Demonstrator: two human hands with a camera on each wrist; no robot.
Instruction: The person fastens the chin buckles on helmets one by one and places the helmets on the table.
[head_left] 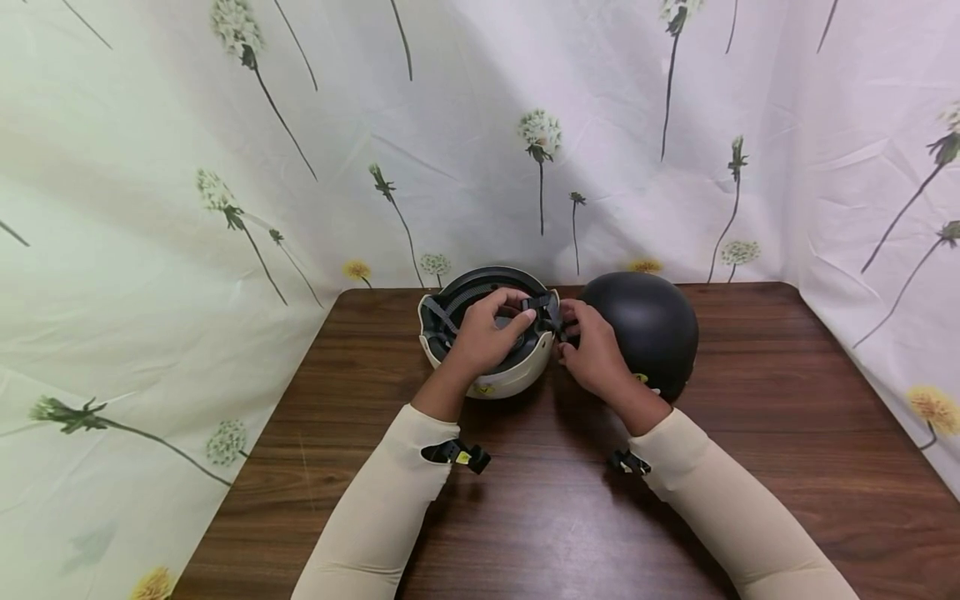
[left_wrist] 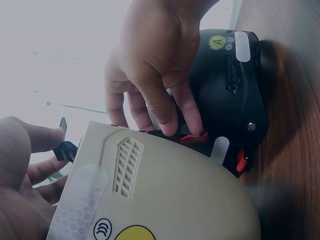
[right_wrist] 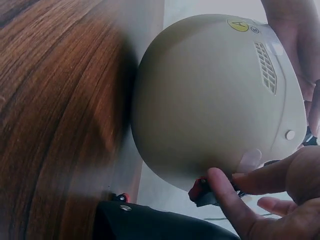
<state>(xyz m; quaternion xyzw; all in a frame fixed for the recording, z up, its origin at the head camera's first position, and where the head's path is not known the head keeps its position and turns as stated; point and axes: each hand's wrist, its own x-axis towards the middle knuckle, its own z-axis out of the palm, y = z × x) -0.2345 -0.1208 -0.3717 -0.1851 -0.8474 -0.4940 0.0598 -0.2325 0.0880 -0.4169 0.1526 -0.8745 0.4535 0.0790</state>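
Observation:
A cream helmet [head_left: 517, 379] lies upside down on the table, its dark padded inside facing up. Over its opening, my left hand [head_left: 483, 333] pinches a black plastic strap end [left_wrist: 66, 151] between thumb and finger. At the helmet's right rim, my right hand [head_left: 596, 354] holds a black buckle with a red part [right_wrist: 201, 194] between thumb and fingers. A dark chin strap [head_left: 555, 312] runs between the two hands. Whether the two strap ends touch cannot be seen.
A matte black helmet [head_left: 637, 321] stands dome up just right of the cream one, close to my right hand. A red clip [left_wrist: 241, 161] shows at its edge. Behind the brown wooden table [head_left: 337, 450] hangs a flower-printed curtain [head_left: 465, 150].

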